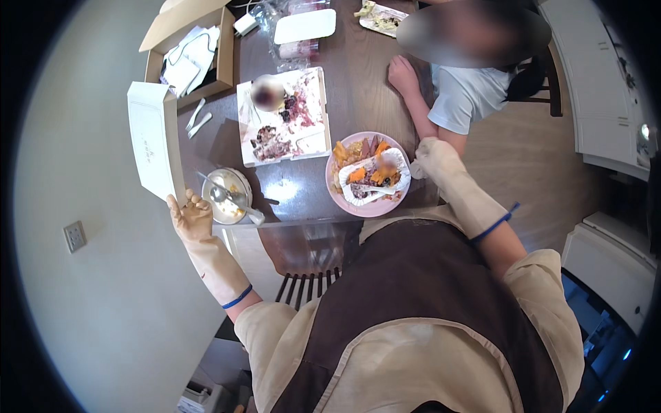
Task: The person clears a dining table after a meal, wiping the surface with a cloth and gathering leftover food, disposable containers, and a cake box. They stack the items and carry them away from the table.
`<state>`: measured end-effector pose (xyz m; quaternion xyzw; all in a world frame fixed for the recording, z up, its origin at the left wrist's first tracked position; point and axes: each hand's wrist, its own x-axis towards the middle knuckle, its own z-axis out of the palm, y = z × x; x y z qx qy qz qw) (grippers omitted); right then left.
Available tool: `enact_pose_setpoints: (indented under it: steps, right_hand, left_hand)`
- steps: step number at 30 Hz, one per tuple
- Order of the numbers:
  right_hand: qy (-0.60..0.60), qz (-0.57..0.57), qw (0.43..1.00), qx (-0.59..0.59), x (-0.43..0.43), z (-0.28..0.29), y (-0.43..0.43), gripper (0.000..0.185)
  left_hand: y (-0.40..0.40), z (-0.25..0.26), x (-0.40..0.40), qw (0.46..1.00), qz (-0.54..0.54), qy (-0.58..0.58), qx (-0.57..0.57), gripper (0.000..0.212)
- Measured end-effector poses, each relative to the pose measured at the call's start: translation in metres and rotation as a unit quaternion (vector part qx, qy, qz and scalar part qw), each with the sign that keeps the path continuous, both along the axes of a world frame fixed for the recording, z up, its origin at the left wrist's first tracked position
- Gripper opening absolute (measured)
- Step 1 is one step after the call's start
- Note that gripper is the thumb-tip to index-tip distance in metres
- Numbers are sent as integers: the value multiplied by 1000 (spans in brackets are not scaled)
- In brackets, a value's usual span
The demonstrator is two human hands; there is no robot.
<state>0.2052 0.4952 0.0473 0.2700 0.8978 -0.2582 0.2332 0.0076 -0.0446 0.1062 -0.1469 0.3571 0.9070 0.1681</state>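
Both my hands wear long cream rubber gloves with blue cuffs. My left hand (191, 216) grips the lower end of a white cardboard box lid (153, 139), which it holds up at the table's left side. Crumpled white tissue or cloth (421, 169) is in my right hand (438, 157), beside a pink plate (364, 210). That plate bears food scraps and a soiled white paper tray (347, 178). Near my left hand stand stacked bowls (247, 195) with a metal spoon (219, 194) and a white-handled utensil. A cake-smeared white board (318, 129) lies further in.
An open cardboard box (225, 51) of papers stands at the back left, with two white forks (199, 118) nearby. Plastic packaging (299, 50) and another paper tray (379, 19) lie at the back. A person (465, 98) sits at the right, one arm on the table (356, 93).
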Motion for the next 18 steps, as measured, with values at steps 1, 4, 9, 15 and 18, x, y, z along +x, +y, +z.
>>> enact_pose_setpoints:
  steps: [1,4,9,15,18]
  right_hand:
    - [13,-44,999,-6,3,17,0,21]
    - [26,-164,985,-38,11,82,7,22]
    - [32,-238,946,-220,33,79,27,20]
    - [42,-226,876,-424,20,91,-25,22]
    - [69,-242,763,-595,12,101,-56,41]
  left_hand:
    - [-4,3,9,1000,0,3,1,37]
    - [-2,16,36,1000,20,10,-1,41]
    - [-6,20,61,1000,16,22,-1,49]
    - [2,19,69,999,13,28,33,41]
    - [11,15,66,999,3,12,49,40]
